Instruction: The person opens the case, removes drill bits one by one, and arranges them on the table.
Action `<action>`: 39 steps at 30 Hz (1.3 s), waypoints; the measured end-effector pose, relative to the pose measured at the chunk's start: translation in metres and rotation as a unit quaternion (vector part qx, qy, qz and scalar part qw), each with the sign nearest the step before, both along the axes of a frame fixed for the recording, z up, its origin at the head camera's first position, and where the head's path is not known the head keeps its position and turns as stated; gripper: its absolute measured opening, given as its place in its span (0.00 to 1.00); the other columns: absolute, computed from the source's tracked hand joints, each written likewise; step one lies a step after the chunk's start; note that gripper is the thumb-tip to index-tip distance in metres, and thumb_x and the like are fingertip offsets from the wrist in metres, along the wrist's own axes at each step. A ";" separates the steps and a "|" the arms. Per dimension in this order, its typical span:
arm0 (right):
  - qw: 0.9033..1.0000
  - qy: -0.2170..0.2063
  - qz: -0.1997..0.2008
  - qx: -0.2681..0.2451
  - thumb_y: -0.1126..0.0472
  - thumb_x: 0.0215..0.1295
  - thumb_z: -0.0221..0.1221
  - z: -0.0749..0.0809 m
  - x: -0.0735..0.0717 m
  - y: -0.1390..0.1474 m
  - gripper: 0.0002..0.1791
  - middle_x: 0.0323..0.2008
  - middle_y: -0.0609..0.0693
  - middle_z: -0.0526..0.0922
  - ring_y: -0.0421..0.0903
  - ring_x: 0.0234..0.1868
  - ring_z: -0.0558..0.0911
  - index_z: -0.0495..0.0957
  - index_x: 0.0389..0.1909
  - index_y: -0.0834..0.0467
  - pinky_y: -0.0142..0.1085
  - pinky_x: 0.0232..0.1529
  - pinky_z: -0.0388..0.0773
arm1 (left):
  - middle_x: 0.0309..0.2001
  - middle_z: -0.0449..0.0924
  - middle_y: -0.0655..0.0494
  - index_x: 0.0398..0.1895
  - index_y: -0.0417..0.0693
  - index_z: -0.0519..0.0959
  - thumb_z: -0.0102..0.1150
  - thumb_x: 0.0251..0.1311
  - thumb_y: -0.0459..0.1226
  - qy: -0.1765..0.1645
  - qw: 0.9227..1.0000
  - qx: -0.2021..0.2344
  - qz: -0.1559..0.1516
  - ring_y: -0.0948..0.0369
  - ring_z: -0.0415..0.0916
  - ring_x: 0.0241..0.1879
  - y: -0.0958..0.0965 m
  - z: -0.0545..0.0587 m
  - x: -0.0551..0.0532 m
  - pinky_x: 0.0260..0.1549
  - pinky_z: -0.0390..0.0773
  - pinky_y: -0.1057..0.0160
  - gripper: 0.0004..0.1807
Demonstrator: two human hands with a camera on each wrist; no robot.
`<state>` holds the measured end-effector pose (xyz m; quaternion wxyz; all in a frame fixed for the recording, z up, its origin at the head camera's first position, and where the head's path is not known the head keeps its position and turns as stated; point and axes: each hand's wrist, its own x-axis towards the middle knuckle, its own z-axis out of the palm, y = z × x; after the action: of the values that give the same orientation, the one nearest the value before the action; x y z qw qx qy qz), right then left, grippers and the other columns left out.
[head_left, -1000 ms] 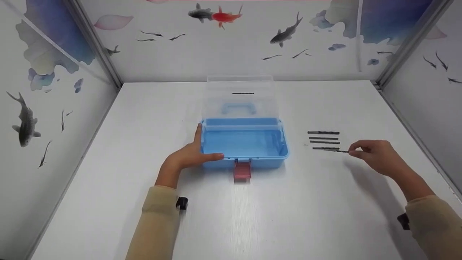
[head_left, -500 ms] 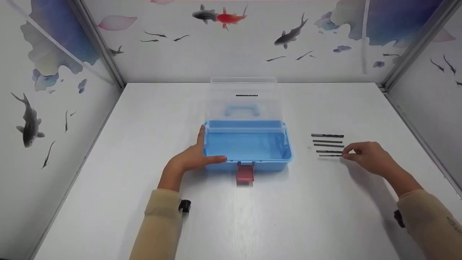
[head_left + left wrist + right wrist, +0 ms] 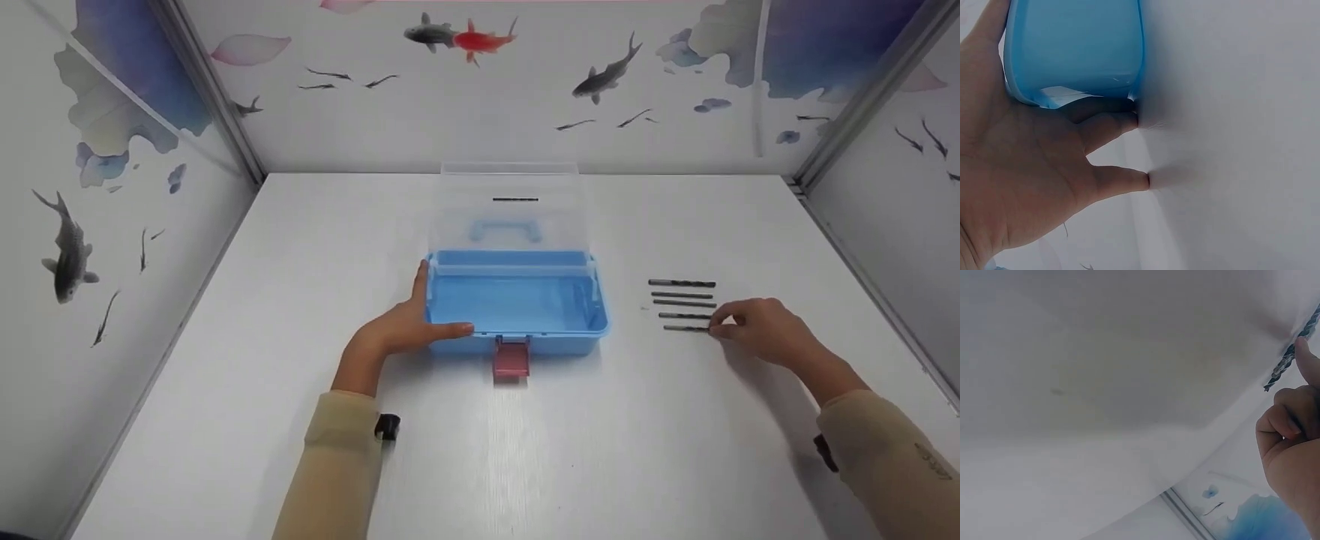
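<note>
A light-blue box (image 3: 517,343) with its clear lid (image 3: 555,214) swung back stands mid-table in the head view. My left hand (image 3: 394,328) rests around its near left corner, thumb along the front rim. In the left wrist view, that hand's straight fingers (image 3: 1114,179) point to the table beside the box wall (image 3: 1078,45). At the right, my right hand (image 3: 769,334) pinches the right end of the nearest drill bit (image 3: 684,328). Its spiral flutes show under the thumb (image 3: 1307,363) in the right wrist view. Several other drill bits (image 3: 682,283) lie roughly parallel behind it.
A red latch (image 3: 511,358) hangs from the box front. Another dark bit (image 3: 515,199) shows at the clear lid; whether on it or behind it, I cannot tell. Fish-patterned walls (image 3: 510,112) enclose the white table (image 3: 337,225) at the back and sides.
The drill bit in my right hand has come left and forward, from overlapping the row to lying parallel as its nearest piece. My left hand keeps its place on the box; the view has shifted slightly.
</note>
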<state>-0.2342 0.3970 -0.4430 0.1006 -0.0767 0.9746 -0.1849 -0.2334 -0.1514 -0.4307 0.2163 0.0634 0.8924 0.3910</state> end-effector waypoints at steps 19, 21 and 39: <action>0.999 -0.004 0.017 0.026 0.57 0.71 0.67 0.004 0.004 -0.002 0.08 0.33 0.53 0.78 0.48 0.33 0.73 0.90 0.47 0.52 0.39 0.28 0.67 | 0.88 0.42 0.45 0.85 0.62 0.17 0.71 0.58 0.65 -0.003 1.000 0.005 -0.005 0.42 0.51 0.85 0.003 -0.001 0.001 0.79 0.59 0.35 0.76; 0.999 -0.006 0.018 0.029 0.57 0.71 0.67 0.005 0.003 -0.001 0.08 0.35 0.53 0.80 0.48 0.34 0.74 0.90 0.46 0.52 0.39 0.29 0.67 | 0.88 0.43 0.45 0.85 0.63 0.17 0.71 0.57 0.66 -0.004 1.000 0.002 -0.003 0.42 0.52 0.85 0.002 -0.001 0.001 0.79 0.60 0.35 0.76; 0.999 -0.002 0.026 0.046 0.54 0.73 0.67 0.034 -0.010 -0.003 0.12 0.38 0.57 0.82 0.50 0.36 0.76 0.89 0.51 0.55 0.40 0.28 0.69 | 0.88 0.40 0.46 0.85 0.62 0.17 0.72 0.57 0.65 0.009 1.000 0.022 -0.011 0.42 0.49 0.85 -0.001 -0.002 -0.002 0.80 0.58 0.34 0.77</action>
<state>-0.2442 0.3935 -0.4093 0.1105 -0.0966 0.9796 -0.1376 -0.2356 -0.1520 -0.4329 0.2115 0.0813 0.8846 0.4075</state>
